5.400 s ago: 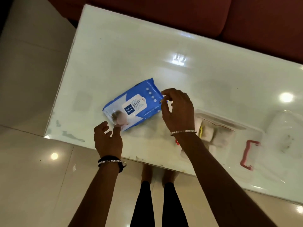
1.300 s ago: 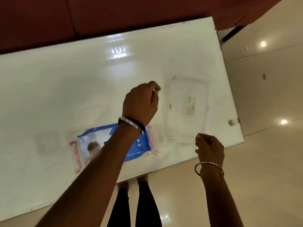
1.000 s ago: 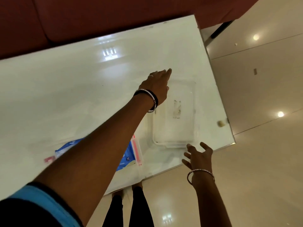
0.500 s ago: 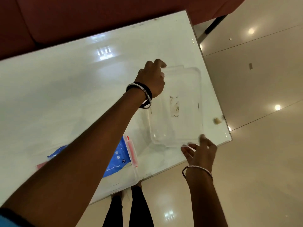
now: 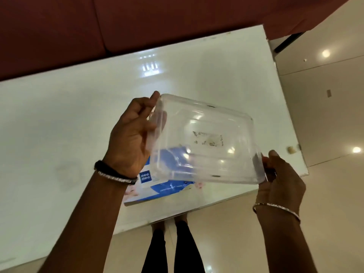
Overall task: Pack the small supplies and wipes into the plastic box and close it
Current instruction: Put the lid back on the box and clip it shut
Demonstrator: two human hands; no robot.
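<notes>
Your left hand [image 5: 131, 138] has a closed grip on the left short edge of the clear lid [image 5: 204, 140]: thumb on the near face, fingers curled behind the rim, one fingertip showing at the top corner. Your right hand [image 5: 280, 180] grips the opposite edge at the lower right corner, thumb up along the rim, rest of the fingers wrapped under. Both grips are clamped on the lid, w/ nothing else in either hand.

The lid is lifted off the table [image 5: 59, 125] and tilted, left end higher, right end lower. It's see-through, w/ a scuffed label patch near the centre and glare spots across it.

Under the lid's lower left part sits the blue wipes pack [image 5: 155, 184], seen partly through the plastic, logo facing up. The pack looks to lie in the plastic box [image 5: 136, 202], of which only a pale lower edge shows near the table's front edge; can't tell more.

Left wrist: black band plus thin bangle. Right wrist: thin bangle. Red sofa [image 5: 137, 26] behind the table, glossy tiled floor [image 5: 325, 115] to the right, your legs [image 5: 171, 247] below the table edge.
</notes>
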